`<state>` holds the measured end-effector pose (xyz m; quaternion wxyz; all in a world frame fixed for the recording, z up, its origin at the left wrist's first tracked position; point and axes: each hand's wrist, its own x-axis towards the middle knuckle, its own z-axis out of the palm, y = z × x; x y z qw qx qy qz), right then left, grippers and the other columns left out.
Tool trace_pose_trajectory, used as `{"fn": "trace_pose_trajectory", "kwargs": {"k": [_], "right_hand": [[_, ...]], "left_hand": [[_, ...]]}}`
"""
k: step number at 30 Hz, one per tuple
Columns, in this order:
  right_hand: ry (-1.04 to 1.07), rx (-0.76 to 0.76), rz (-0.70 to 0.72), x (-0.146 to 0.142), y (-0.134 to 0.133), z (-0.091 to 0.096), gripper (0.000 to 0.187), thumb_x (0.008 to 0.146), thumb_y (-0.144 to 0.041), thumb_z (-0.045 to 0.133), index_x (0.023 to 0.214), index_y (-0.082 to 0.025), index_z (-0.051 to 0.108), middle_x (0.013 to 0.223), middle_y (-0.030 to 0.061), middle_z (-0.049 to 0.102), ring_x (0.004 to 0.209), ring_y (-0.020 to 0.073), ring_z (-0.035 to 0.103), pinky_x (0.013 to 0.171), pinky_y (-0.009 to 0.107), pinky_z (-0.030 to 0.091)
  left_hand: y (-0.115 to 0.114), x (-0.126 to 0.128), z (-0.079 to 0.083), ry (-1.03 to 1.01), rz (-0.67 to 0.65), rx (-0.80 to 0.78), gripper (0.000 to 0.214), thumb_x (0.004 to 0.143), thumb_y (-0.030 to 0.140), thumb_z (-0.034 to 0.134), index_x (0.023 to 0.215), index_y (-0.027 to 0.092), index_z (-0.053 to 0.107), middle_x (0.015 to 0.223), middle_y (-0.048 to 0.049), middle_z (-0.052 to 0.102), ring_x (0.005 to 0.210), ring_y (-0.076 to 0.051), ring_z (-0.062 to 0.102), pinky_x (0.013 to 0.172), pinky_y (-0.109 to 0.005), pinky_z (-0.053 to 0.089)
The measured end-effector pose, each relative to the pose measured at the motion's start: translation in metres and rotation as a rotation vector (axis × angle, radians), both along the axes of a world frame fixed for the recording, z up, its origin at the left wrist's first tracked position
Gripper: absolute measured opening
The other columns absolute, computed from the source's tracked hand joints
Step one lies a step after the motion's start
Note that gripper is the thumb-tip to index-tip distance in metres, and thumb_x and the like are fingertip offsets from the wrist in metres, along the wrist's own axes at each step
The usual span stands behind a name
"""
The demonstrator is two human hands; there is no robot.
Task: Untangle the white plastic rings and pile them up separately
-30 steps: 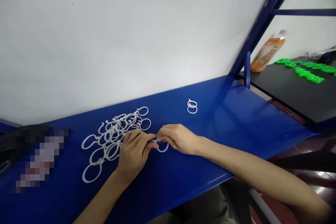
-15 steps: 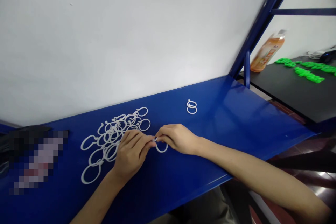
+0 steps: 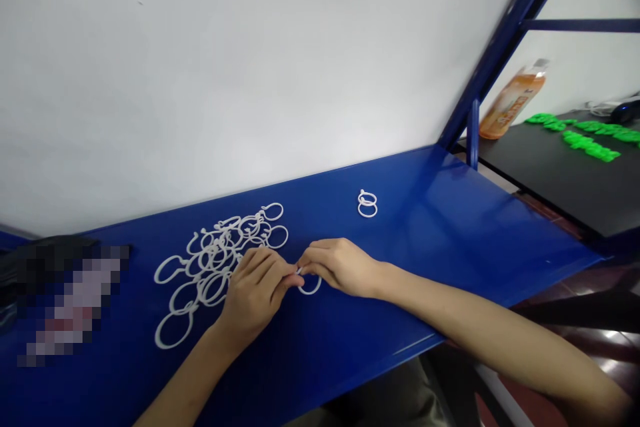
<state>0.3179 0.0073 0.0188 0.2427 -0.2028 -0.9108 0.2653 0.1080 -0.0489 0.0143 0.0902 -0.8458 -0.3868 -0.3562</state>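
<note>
Here is the small white ring (image 3: 311, 287), low over the blue shelf (image 3: 450, 233) just right of centre, its lower arc showing below the fingers while its top is buried in the pinch; the left hand (image 3: 255, 293) comes in from below with its fingertips closed narrow on the ring's upper left, and the right hand (image 3: 340, 265) meets it from the other side, thumb and forefinger nipped tight on the same top edge, so both hands are holding this one ring between them; whether the ring's ends are joined or apart under those fingertips I cannot tell; my read is that the work is at the catch on top, and doing it well calls for a short grip close to that spot, wrists resting on the shelf for steadiness, and a gentle squeeze rather than a twist, since thin plastic like this looks apt to spring away; just left of the left hand lies the loose heap of rings (image 3: 220, 257), overlapping one another, a few larger loops trailing toward the near edge; well apart, up and to the right, two rings sit as a little pair (image 3: 367, 204); a blurred-out patch (image 3: 70, 303) sits at the far left; beyond the blue post (image 3: 500, 47) an orange bottle (image 3: 513, 101) and green pieces (image 3: 587, 140) rest on a black table (image 3: 545, 177).
</note>
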Motion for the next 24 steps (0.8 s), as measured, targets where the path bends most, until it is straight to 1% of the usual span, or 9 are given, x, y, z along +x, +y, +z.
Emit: {"fn": "trace_pose_trajectory", "kwargs": {"k": [5, 7, 10, 12, 15, 18, 21, 22, 24], "right_hand": [[-0.046, 0.068, 0.053, 0.002, -0.002, 0.002, 0.021, 0.103, -0.017, 0.045, 0.103, -0.014, 0.065, 0.093, 0.0076, 0.071, 0.085, 0.0167, 0.064, 0.077, 0.027, 0.050], [-0.053, 0.100, 0.045, 0.002, -0.003, 0.002, 0.021, 0.103, -0.019, 0.045, 0.105, -0.015, 0.066, 0.092, 0.0076, 0.070, 0.084, 0.0166, 0.063, 0.077, 0.027, 0.050], [-0.042, 0.152, -0.022, 0.000, -0.002, 0.002, 0.025, 0.105, -0.025, 0.045, 0.111, -0.016, 0.067, 0.094, 0.0080, 0.069, 0.083, 0.0162, 0.063, 0.074, 0.027, 0.049], [-0.065, 0.176, -0.081, 0.001, 0.002, 0.004, 0.025, 0.104, -0.025, 0.047, 0.115, -0.017, 0.068, 0.096, 0.0080, 0.068, 0.085, 0.0163, 0.063, 0.074, 0.027, 0.049], [-0.150, 0.201, -0.233, 0.008, 0.013, 0.009, 0.026, 0.101, -0.015, 0.049, 0.120, -0.017, 0.066, 0.103, 0.0091, 0.066, 0.087, 0.0169, 0.063, 0.074, 0.027, 0.050], [-0.282, 0.217, -0.504, 0.023, 0.031, 0.018, 0.034, 0.097, -0.006, 0.046, 0.123, -0.016, 0.065, 0.116, 0.0130, 0.062, 0.086, 0.0177, 0.063, 0.071, 0.028, 0.050], [-0.433, 0.232, -0.763, 0.042, 0.048, 0.024, 0.033, 0.097, -0.009, 0.046, 0.122, -0.016, 0.065, 0.118, 0.0153, 0.061, 0.090, 0.0227, 0.064, 0.069, 0.031, 0.051], [-0.467, 0.233, -0.825, 0.047, 0.053, 0.025, 0.031, 0.098, -0.011, 0.046, 0.122, -0.016, 0.065, 0.115, 0.0157, 0.063, 0.092, 0.0248, 0.064, 0.069, 0.032, 0.051], [-0.511, 0.238, -0.901, 0.055, 0.060, 0.025, 0.028, 0.099, -0.016, 0.049, 0.122, -0.015, 0.065, 0.111, 0.0168, 0.065, 0.096, 0.0286, 0.063, 0.072, 0.036, 0.052]], "left_hand": [[-0.002, 0.003, -0.006, -0.021, -0.044, 0.041, 0.013, 0.096, 0.024, 0.061, 0.084, 0.021, 0.057, 0.070, 0.0015, 0.067, 0.074, -0.016, 0.058, 0.075, -0.034, 0.044], [-0.002, 0.001, -0.006, -0.023, -0.046, 0.034, 0.011, 0.096, 0.023, 0.061, 0.085, 0.022, 0.057, 0.071, 0.0016, 0.067, 0.074, -0.016, 0.058, 0.075, -0.034, 0.044], [0.002, -0.006, -0.004, -0.006, 0.011, 0.004, 0.010, 0.094, 0.029, 0.064, 0.087, 0.022, 0.060, 0.074, 0.0005, 0.069, 0.078, -0.018, 0.060, 0.079, -0.034, 0.046], [0.007, -0.012, -0.004, 0.024, 0.102, -0.034, 0.015, 0.094, 0.037, 0.063, 0.094, 0.022, 0.064, 0.084, -0.0025, 0.071, 0.086, -0.021, 0.061, 0.085, -0.037, 0.047], [0.013, -0.018, -0.007, 0.096, 0.266, -0.073, 0.029, 0.096, 0.043, 0.057, 0.111, 0.021, 0.068, 0.103, -0.0082, 0.072, 0.101, -0.027, 0.060, 0.093, -0.043, 0.047], [0.017, -0.021, -0.015, 0.200, 0.399, -0.078, 0.034, 0.095, 0.043, 0.058, 0.115, 0.018, 0.069, 0.117, -0.0137, 0.067, 0.111, -0.033, 0.055, 0.096, -0.051, 0.046], [0.018, -0.021, -0.021, 0.269, 0.441, -0.096, 0.033, 0.093, 0.041, 0.059, 0.111, 0.016, 0.070, 0.121, -0.0162, 0.065, 0.112, -0.036, 0.053, 0.094, -0.054, 0.047], [0.018, -0.021, -0.022, 0.271, 0.436, -0.102, 0.030, 0.093, 0.039, 0.059, 0.109, 0.016, 0.071, 0.120, -0.0158, 0.065, 0.111, -0.036, 0.053, 0.094, -0.054, 0.048], [0.017, -0.019, -0.020, 0.256, 0.410, -0.118, 0.022, 0.094, 0.034, 0.059, 0.103, 0.019, 0.072, 0.117, -0.0142, 0.065, 0.110, -0.034, 0.053, 0.093, -0.053, 0.048]]}}
